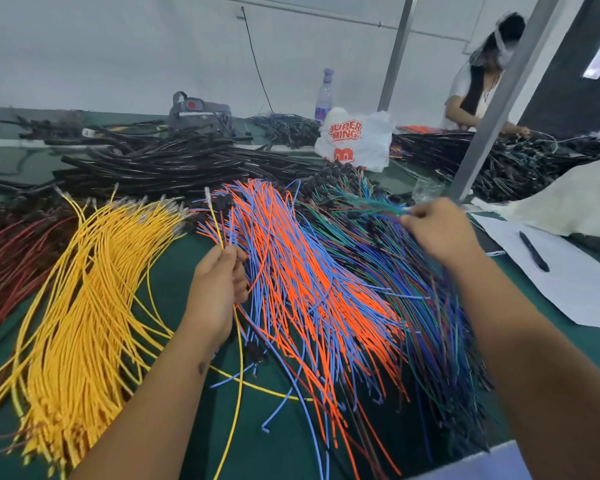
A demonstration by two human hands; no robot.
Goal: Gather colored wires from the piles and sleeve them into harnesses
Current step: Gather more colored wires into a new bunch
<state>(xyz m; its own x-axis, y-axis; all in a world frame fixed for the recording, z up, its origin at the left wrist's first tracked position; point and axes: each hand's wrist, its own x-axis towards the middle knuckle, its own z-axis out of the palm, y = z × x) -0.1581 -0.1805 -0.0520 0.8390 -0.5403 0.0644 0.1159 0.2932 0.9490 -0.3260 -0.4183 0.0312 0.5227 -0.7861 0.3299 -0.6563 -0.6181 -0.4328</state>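
Note:
On the green table lie piles of wires: yellow wires [84, 289] at the left, dark red wires [11, 251] at the far left, orange and light blue wires [302, 271] in the middle, green and dark blue wires [423, 306] at the right. My left hand [219, 285] grips a single yellow wire [238, 368], which sticks up above the fist and trails down toward me. My right hand [440, 230] pinches the ends of a few green and blue wires [378, 206] over the right pile.
Black sleeving tubes [174, 164] are heaped behind the wires. A white plastic bag [357, 140] and a bottle [324, 98] stand at the back. White paper with a pen [534, 251] lies at the right. Another person [482, 81] works at the far right.

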